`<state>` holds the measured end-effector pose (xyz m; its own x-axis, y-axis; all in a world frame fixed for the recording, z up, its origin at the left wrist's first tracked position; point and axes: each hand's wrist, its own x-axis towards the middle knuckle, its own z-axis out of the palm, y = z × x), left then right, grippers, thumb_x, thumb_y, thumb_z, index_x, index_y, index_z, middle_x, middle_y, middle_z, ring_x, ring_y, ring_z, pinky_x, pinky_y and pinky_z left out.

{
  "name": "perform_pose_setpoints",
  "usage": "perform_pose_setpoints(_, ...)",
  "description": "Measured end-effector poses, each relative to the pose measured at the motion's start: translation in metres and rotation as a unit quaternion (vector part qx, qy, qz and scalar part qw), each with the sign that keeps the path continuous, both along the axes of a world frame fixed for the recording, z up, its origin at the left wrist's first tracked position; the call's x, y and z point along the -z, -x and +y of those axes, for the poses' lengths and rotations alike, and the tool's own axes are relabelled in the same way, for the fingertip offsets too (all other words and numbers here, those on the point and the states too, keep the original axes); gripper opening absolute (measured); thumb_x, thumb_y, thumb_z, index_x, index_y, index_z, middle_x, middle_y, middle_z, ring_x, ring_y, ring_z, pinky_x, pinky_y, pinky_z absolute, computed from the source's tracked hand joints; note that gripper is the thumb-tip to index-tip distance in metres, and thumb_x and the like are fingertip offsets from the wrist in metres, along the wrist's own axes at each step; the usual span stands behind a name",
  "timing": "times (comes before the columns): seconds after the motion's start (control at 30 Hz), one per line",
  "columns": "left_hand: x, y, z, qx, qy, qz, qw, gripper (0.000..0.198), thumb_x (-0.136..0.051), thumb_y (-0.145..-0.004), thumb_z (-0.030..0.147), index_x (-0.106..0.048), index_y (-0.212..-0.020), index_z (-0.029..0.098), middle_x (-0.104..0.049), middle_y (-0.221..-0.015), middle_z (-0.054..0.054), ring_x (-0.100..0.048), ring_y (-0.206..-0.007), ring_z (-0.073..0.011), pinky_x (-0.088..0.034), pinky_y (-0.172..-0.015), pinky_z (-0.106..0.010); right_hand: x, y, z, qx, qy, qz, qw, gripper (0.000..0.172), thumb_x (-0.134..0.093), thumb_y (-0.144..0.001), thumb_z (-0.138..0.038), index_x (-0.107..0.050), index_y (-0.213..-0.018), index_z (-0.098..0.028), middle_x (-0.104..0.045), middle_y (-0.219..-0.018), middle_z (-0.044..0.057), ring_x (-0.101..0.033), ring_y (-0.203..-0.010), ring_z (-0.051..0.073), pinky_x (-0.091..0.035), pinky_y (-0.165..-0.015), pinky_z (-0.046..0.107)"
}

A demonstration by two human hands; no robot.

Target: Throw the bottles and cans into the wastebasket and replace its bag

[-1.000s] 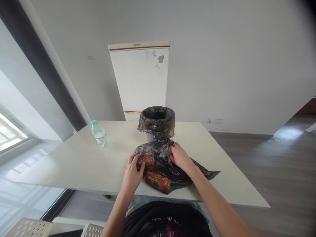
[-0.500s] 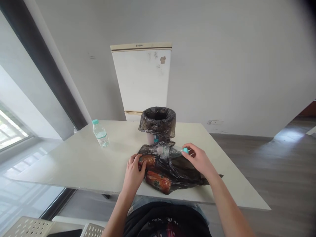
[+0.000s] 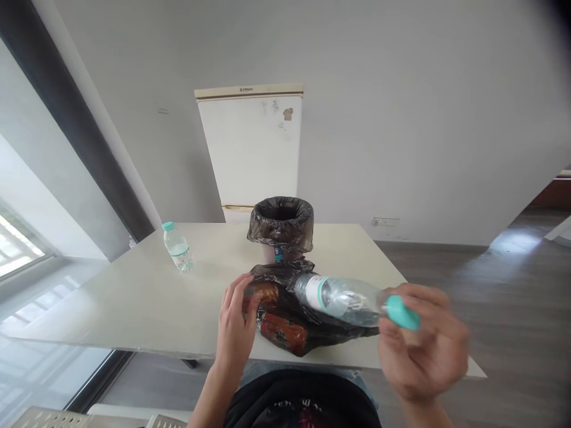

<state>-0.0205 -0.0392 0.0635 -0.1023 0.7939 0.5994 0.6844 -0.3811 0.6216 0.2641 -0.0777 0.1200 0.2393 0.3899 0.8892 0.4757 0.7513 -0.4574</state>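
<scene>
The right hand (image 3: pixel 422 353), blurred, is raised off the near right edge of the counter (image 3: pixel 134 297). Its grip is clamped on the neck end of a clear plastic bottle (image 3: pixel 345 300), with the fingers around its teal cap (image 3: pixel 402 313). The bottle is held in the air almost level. Its base points left over a black plastic bag (image 3: pixel 323 328), and its cap end is towards the right.

The bag lies crumpled on the near edge of the counter, and orange packets (image 3: pixel 283 333) show through its left end. The left hand (image 3: pixel 236 324) rests against that left end with its fingers on the plastic. I cannot tell whether its grip pinches the bag or only lies on it.

Just beyond the bag stands a bin (image 3: pixel 281 223) lined with black plastic, its mouth open. A second bottle (image 3: pixel 177 246) with a teal cap stands upright on the far left of the counter, well apart from the bag. A pale fridge (image 3: pixel 250 148) stands against the wall behind the bin.
</scene>
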Motion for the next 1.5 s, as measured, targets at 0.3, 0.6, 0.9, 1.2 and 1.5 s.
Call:
perform_pose_setpoints(0.3, -0.035, -0.031, -0.051, 0.162, -0.003, 0.100, 0.982, 0.069, -0.076, -0.083, 0.018, -0.052, -0.147, 0.032, -0.071, -0.135, -0.008, -0.070, -0.122, -0.0309, -0.059, -0.105, -0.048, 0.001, 0.036, -0.019, -0.229, 0.072, -0.078, 0.968, 0.049, -0.058, -0.100, -0.018, -0.054, -0.146, -0.034, -0.061, -0.126, 0.014, -0.063, -0.104, 0.030, -0.060, -0.076, 0.048)
perform_pose_setpoints(0.6, -0.020, 0.093, 0.014, -0.276, -0.016, -0.011, 0.961, 0.067, -0.075, -0.082, 0.063, -0.064, -0.134, 0.024, -0.065, -0.124, -0.012, -0.067, -0.106, -0.0337, -0.056, -0.099, -0.051, 0.022, 0.003, 0.001, -0.154, 0.144, -0.124, 0.970, 0.031, -0.062, -0.097, -0.013, -0.066, -0.123, -0.028, -0.053, -0.128, 0.013, -0.060, -0.110, 0.027, -0.057, -0.089, 0.045)
perform_pose_setpoints(0.9, 0.029, 0.204, 0.056, -0.410, 0.059, -0.098, 0.905, 0.082, -0.083, -0.068, 0.064, -0.065, -0.135, 0.020, -0.067, -0.123, -0.012, -0.066, -0.112, -0.0346, -0.047, -0.111, -0.054, 0.037, -0.013, -0.005, -0.091, 0.118, -0.129, 0.980, 0.025, -0.062, -0.097, -0.009, -0.069, -0.113, -0.026, -0.052, -0.120, 0.012, -0.058, -0.107, 0.025, -0.056, -0.085, 0.042)
perform_pose_setpoints(1.2, 0.036, 0.222, 0.079, -0.403, 0.080, -0.113, 0.905, 0.089, -0.085, -0.064, 0.058, -0.055, -0.136, 0.017, -0.066, -0.129, -0.015, -0.061, -0.127, -0.0404, -0.048, -0.111, -0.057, 0.048, -0.029, -0.001, -0.059, 0.226, -0.129, 0.964, 0.009, -0.061, -0.101, -0.024, -0.069, -0.104, -0.027, -0.065, -0.106, 0.009, -0.065, -0.095, 0.024, -0.057, -0.074, 0.035)
perform_pose_setpoints(1.5, 0.048, 0.222, 0.073, -0.388, 0.153, -0.120, 0.901, 0.089, -0.084, -0.065, 0.057, -0.050, -0.135, 0.013, -0.061, -0.139, -0.025, -0.054, -0.138, -0.0502, -0.047, -0.112, -0.065, 0.068, -0.042, 0.030, -0.026, 0.454, -0.178, 0.873, 0.023, -0.054, -0.098, -0.041, -0.073, -0.102, -0.028, -0.078, -0.110, 0.007, -0.075, -0.097, 0.027, -0.060, -0.084, 0.038)
